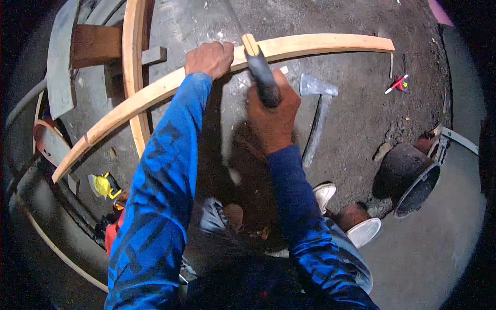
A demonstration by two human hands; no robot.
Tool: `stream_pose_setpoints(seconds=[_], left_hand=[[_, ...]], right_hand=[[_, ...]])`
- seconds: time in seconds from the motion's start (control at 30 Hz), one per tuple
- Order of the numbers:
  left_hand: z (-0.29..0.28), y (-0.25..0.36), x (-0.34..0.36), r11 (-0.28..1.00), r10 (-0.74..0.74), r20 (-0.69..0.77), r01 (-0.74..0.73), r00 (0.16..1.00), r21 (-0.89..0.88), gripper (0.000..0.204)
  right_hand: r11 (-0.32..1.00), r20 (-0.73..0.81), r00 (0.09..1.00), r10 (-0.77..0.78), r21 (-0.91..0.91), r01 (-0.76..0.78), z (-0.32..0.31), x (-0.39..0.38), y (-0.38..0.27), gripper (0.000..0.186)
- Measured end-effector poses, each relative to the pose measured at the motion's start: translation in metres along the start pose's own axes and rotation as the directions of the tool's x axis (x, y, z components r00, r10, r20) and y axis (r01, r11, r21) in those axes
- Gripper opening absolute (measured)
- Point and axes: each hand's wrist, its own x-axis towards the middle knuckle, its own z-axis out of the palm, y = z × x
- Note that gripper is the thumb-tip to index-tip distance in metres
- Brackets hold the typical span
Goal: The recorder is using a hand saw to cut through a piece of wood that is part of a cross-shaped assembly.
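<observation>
A long pale wooden beam (330, 42), bent in the picture, runs from the lower left to the upper right. My left hand (209, 59) is closed over it left of the middle. My right hand (274, 111) is wrapped round the dark handle (263, 77) of a tool with a pale wooden front end. A thin blade seems to run from it away from me, seen edge-on, so its kind is unclear. The tool's front end overlaps the beam just right of my left hand. An axe (316, 103) with a grey head lies on the ground right of my right hand.
A second wooden beam (133, 62) passes under the first at left, beside wooden blocks (95, 45). A yellow-and-black tool (105, 185) lies lower left. To the right are a red-and-white item (398, 84), a dark bucket (408, 173) and a smaller white-rimmed container (364, 232).
</observation>
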Motion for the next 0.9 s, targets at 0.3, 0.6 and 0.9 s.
stream_pose_setpoints(seconds=[0.3,0.6,0.9], left_hand=[[0.006,-0.006,0.005,0.999,0.038,-0.023,-0.037,0.999,0.026,0.043],[0.011,-0.009,0.009,0.992,0.105,0.010,-0.105,0.994,0.071,0.052],[0.003,-0.004,0.010,0.998,0.030,0.013,-0.030,0.999,0.049,0.052]], right_hand=[[0.983,-0.014,0.985,0.175,-0.047,-0.175,-0.075,-0.116,0.005,0.039],[0.970,0.004,0.996,0.085,-0.228,-0.082,-0.080,-0.118,-0.013,0.031],[0.999,-0.063,0.998,0.016,-0.034,-0.018,-0.011,-0.044,0.063,0.030]])
